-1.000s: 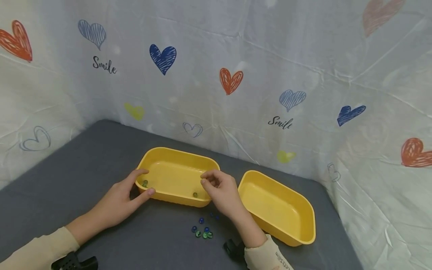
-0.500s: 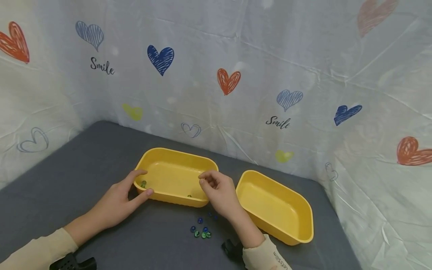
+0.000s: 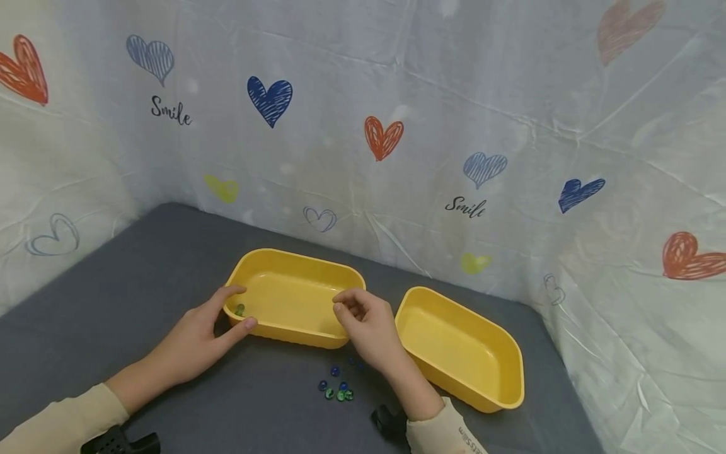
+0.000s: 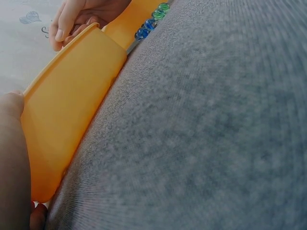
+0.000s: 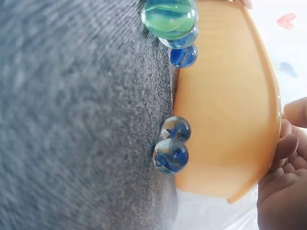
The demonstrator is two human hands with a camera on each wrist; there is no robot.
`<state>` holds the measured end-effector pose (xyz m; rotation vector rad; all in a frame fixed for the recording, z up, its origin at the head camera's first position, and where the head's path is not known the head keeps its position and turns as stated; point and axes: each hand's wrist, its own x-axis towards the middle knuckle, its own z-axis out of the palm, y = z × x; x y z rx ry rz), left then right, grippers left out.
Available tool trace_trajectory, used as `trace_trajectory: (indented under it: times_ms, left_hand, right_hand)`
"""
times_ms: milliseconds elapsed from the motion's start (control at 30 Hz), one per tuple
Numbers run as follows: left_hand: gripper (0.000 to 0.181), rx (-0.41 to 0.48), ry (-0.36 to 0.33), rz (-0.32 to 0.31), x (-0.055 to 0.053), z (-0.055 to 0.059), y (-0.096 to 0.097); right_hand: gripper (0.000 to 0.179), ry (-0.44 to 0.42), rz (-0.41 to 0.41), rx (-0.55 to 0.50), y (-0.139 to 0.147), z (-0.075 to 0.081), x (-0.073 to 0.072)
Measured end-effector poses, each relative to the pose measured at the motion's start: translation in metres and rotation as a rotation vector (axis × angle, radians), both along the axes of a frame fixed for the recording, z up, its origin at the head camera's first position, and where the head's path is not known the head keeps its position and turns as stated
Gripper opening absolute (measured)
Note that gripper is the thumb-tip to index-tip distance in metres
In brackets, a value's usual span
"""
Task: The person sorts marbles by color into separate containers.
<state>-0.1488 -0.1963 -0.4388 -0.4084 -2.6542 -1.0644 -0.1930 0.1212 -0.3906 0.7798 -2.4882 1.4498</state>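
In the head view, a yellow plastic tub [image 3: 295,337] sits at the centre. My left hand [image 3: 195,340] grips its left end, thumb along the near rim and index finger reaching over the end. Greenish glass marbles [image 3: 239,310] lie in the tub's near left corner. My right hand [image 3: 368,325] hovers at the tub's right end with curled fingers; whether anything is inside them is hidden. Several blue marbles [image 3: 334,371] and green marbles [image 3: 341,396] lie on the cloth in front. The right wrist view shows blue marbles [image 5: 171,156] close up beside the tub wall [image 5: 225,105].
To the right stands a second yellow tub [image 3: 462,353], partly behind my right forearm, with no marbles visible in it. Dark grey cloth [image 3: 244,410] covers the table. A white curtain [image 3: 340,63] printed with hearts hangs behind the table's back edge.
A marble near the tub's front right has rolled left along the near wall and is out of sight now. Both hands keep nearly the same pose; the head view has shifted slightly.
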Motion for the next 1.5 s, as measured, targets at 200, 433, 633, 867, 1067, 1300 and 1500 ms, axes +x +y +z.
trace_trajectory:
  times_ms: [200,433,633,867,1067,1300,1500]
  left_hand:
    - [0.065,-0.002,-0.022,0.003,0.000,0.000,-0.001]
    - [0.065,-0.002,-0.028,0.004,0.002,0.001,-0.002]
    - [0.066,-0.009,-0.028,0.005,0.002,0.002,-0.002]
    - [0.066,-0.009,-0.041,0.008,0.000,0.000,-0.001]
    - [0.067,-0.001,-0.040,0.006,0.001,0.001,-0.001]
    - [0.067,-0.006,-0.036,0.011,0.001,0.001,0.000]
    - [0.067,-0.005,-0.037,0.010,0.000,0.001,-0.001]
  right_hand:
    - [0.008,0.014,-0.002,0.012,-0.001,0.000,0.002]
    - [0.007,-0.012,0.005,0.001,-0.003,0.006,0.011]
    - [0.009,0.026,0.010,-0.021,-0.008,0.029,0.032]
    - [0.011,0.076,0.019,-0.035,-0.007,0.039,0.044]
    - [0.012,0.099,0.032,-0.036,-0.005,0.040,0.047]
    - [0.013,0.128,0.048,-0.032,-0.002,0.039,0.052]
    - [0.011,0.107,0.054,-0.019,0.006,0.030,0.054]
